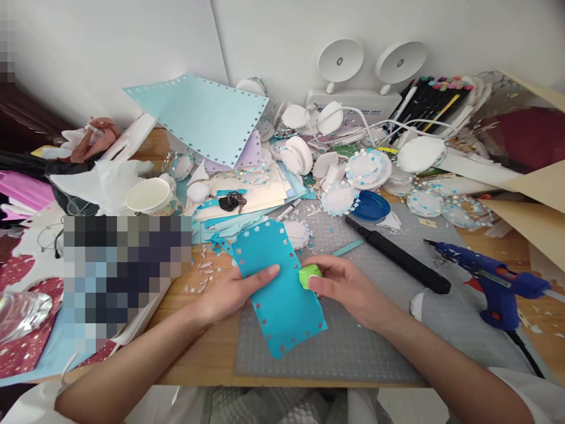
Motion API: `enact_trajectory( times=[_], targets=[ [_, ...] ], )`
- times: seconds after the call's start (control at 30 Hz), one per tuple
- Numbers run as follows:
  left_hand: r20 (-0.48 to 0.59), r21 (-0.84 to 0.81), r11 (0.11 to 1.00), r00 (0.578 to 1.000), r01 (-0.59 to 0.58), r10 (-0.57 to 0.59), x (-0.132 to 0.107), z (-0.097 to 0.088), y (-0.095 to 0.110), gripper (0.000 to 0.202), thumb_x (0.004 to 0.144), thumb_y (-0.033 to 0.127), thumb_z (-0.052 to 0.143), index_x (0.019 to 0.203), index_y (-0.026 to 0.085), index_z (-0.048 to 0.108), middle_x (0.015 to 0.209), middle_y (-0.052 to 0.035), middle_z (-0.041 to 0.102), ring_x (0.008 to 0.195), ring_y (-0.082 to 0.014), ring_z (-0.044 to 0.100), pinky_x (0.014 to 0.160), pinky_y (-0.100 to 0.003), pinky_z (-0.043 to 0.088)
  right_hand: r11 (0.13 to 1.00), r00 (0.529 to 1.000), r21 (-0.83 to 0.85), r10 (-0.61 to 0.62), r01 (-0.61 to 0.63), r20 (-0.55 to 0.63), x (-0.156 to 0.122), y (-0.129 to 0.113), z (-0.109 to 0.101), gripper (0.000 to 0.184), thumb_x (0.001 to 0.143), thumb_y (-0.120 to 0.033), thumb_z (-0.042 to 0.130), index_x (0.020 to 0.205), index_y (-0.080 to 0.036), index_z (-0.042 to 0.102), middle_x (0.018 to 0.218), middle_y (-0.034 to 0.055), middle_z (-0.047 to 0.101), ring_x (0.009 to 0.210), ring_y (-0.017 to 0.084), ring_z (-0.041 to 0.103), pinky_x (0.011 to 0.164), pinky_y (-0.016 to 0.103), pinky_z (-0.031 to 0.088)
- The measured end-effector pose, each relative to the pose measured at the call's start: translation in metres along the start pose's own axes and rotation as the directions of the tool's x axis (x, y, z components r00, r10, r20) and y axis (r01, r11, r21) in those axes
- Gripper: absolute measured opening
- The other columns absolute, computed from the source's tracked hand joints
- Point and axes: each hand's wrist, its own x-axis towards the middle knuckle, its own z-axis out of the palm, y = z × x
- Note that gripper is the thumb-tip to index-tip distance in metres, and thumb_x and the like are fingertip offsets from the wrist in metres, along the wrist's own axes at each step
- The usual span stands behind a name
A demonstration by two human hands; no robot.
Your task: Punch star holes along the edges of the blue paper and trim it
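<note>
Between thumb and fingers, my left hand [233,291] grips a bright blue sheet of paper [286,306] by its left side. Small flower- or star-shaped holes run along the sheet's edges. My right hand [348,288] is closed around a small lime-green craft punch [309,275], set against the right edge of the paper. The sheet hangs tilted above a grey cutting mat [375,353]. Fingers under the paper are hidden, and so is the punch's slot.
A blue glue gun [498,282] and a black utility knife [401,259] lie to the right. White paper discs [368,168] with blue and white bits crowd the back. A pale blue sheet [198,118], a paper cup [149,195] and a twin-head lamp [353,103] stand behind.
</note>
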Motion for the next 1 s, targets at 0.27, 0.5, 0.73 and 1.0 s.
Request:
enact_trajectory(
  times=[0.27,0.5,0.73,1.0],
  targets=[
    [-0.023,0.287,0.955,0.996,-0.077,0.087,-0.003,-0.006,0.01,0.03,0.072,0.026,0.076,0.1,0.019,0.067,0.103,-0.0035,0.073,0.093,-0.0246,0.069,0.079,-0.032,0.056,1.0,1.0,-0.024,0.015,-0.015,-0.001,-0.002,0.001,-0.004,0.027,0.077,-0.043,0.07,0.077,-0.017,0.062,0.066,-0.0024,0.049,0.06,0.009,0.043,0.054,0.021,0.035],
    [-0.107,0.043,0.999,0.994,-0.029,0.033,-0.003,-0.011,0.007,0.031,0.068,0.026,0.08,0.096,0.018,0.069,0.097,-0.0052,0.075,0.086,-0.0259,0.07,0.079,-0.038,0.056,0.975,0.998,0.221,0.03,-0.016,-0.062,-0.001,-0.005,-0.013,0.032,0.082,-0.048,0.061,0.084,-0.016,0.066,0.07,0.0022,0.061,0.057,0.008,0.048,0.051,0.019,0.038],
    [-0.131,0.172,0.984,0.989,-0.051,0.074,-0.006,-0.004,0.01,0.035,0.074,0.034,0.075,0.103,0.017,0.065,0.104,-0.0068,0.072,0.093,-0.0276,0.067,0.078,-0.036,0.055,0.951,0.956,-0.12,-0.291,0.285,-0.034,-0.006,0.0,-0.001,0.029,0.076,-0.021,0.073,0.101,-0.025,0.058,0.103,0.0037,0.061,0.094,0.016,0.06,0.081,0.028,0.05],
    [-0.109,0.794,0.462,0.654,-0.396,0.749,-0.002,-0.002,0.004,0.048,0.078,0.033,0.068,0.121,0.021,0.049,0.119,-0.0098,0.054,0.105,-0.025,0.052,0.089,-0.037,0.042,0.56,0.753,-0.593,-0.646,0.579,0.125,-0.006,0.011,0.001,0.031,0.078,-0.017,0.071,0.1,-0.025,0.051,0.105,0.0077,0.062,0.099,0.02,0.06,0.084,0.033,0.05]
  ],
)
